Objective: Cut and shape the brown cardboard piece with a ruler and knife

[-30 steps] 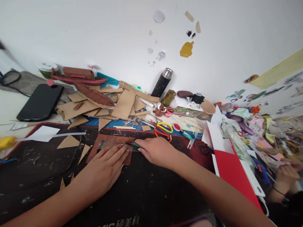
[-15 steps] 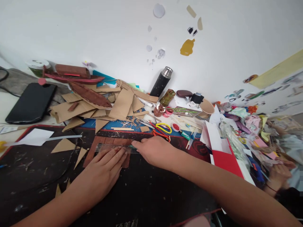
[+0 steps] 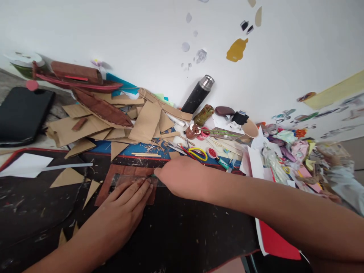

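A brown sheet (image 3: 104, 189) lies on the dark mat, with a clear plastic ruler or strip (image 3: 121, 178) across it. My left hand (image 3: 127, 201) presses flat on the clear strip, fingers stretched out and close together. Just to its right, my right hand (image 3: 182, 178) is closed, its fingertips at the right edge of the brown sheet. A small green bit shows at those fingertips, but the hand hides the rest of what it grips. Yellow-handled scissors (image 3: 198, 153) lie beyond the right hand.
Cardboard pieces (image 3: 145, 123) pile up behind, beside a brown model boat (image 3: 99, 108). A black flask (image 3: 199, 93) stands by the wall. Cardboard triangles (image 3: 68, 178) and white paper (image 3: 27, 165) lie left. Red card (image 3: 278, 240) is at right, near a co-worker's sleeve (image 3: 345, 182).
My right hand has moved slightly left, toward my left hand, and its forearm lies more level. My left hand stays on the clear strip. The camera view has shifted a little.
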`<state>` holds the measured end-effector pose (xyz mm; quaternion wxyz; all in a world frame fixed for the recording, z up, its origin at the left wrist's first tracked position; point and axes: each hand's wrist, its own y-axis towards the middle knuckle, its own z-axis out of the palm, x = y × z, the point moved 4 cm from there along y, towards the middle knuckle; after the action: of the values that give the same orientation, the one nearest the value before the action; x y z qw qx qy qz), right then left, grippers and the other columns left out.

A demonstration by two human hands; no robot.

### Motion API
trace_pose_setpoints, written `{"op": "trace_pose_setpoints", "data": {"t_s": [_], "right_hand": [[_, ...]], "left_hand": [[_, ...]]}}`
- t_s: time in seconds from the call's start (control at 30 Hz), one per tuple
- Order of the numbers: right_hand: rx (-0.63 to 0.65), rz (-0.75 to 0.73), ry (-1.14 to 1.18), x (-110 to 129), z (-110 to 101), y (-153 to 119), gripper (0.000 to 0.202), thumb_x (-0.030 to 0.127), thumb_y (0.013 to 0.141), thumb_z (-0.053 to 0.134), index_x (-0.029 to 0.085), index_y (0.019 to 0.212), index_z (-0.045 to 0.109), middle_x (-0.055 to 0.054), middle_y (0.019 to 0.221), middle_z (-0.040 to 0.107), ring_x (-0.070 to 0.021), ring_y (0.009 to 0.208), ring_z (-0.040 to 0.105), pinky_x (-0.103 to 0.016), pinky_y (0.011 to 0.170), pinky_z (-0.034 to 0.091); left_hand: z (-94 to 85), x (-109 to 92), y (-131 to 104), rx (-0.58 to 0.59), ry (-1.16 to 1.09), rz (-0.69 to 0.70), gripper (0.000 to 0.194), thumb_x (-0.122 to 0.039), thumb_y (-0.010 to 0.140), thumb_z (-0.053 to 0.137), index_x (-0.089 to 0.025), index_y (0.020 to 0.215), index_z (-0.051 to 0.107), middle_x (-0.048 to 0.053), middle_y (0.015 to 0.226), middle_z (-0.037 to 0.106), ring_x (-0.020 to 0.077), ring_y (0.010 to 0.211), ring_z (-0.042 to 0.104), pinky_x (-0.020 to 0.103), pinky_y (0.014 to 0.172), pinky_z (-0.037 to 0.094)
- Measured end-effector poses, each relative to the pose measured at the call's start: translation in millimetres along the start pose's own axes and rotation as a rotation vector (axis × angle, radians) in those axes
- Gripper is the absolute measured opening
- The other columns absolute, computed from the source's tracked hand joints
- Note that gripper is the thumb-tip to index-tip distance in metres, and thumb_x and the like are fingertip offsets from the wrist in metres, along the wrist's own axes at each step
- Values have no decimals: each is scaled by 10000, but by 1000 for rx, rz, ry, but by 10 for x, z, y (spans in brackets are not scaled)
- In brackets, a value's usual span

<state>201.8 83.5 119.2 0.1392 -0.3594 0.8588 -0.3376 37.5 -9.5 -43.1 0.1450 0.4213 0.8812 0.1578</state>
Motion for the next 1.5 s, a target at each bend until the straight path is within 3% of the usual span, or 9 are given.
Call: {"op": "trace_pose_setpoints", "data": {"t_s": [0.17, 0.47, 0.9, 1.13, 1.27, 1.5], "right_hand": [[-13, -5, -22, -6, 2, -5, 331, 31, 1072, 657, 99, 1363, 799, -184, 1100, 893, -314, 1023, 862, -375, 797, 567], [-67, -13, -68, -60, 205, -31, 341, 31, 1096, 594, 101, 1409, 707, -133, 1045, 863, -283, 926, 861, -361, 695, 537], [-96, 2, -38, -89, 300, -79, 550, -1, 1040, 649, 108, 1579, 649, -149, 1132, 874, -288, 964, 868, -365, 719, 572], [-101, 24, 0, -116, 383, -111, 446, 33, 1079, 616, 141, 1508, 669, -128, 1121, 862, -281, 969, 868, -356, 704, 561], [-120, 30, -14, -108, 411, -116, 488, 30, 1084, 608, 130, 1560, 643, -126, 1111, 860, -280, 965, 867, -358, 723, 581], [-70, 24, 13, -77, 276, -49, 434, 19, 1066, 633, 123, 1482, 699, -143, 1121, 882, -298, 988, 876, -371, 777, 621]], "left_hand": [[-57, -1, 44, -18, -12, 5, 545, -326, 1090, 528, -145, 1543, 770, 194, 1540, 796, 342, 1425, 705, 501, 1280, 434], [-90, -3, 63, -15, -41, -36, 527, -331, 1111, 541, -174, 1563, 762, 176, 1548, 798, 328, 1425, 706, 471, 1277, 442], [-202, -28, 137, -34, -56, -28, 485, -310, 1123, 501, -135, 1436, 827, 183, 1446, 837, 322, 1391, 715, 468, 1260, 465], [-121, -18, 69, 40, -61, -11, 522, -318, 1113, 541, -178, 1564, 761, 174, 1589, 775, 344, 1481, 676, 504, 1290, 450], [-119, -10, 47, 41, -52, -22, 521, -324, 1120, 526, -173, 1560, 760, 174, 1564, 790, 335, 1478, 683, 498, 1291, 451], [-105, -12, 34, 74, -48, 3, 560, -328, 1109, 536, -157, 1610, 720, 193, 1626, 746, 351, 1507, 669, 521, 1305, 449]]}}
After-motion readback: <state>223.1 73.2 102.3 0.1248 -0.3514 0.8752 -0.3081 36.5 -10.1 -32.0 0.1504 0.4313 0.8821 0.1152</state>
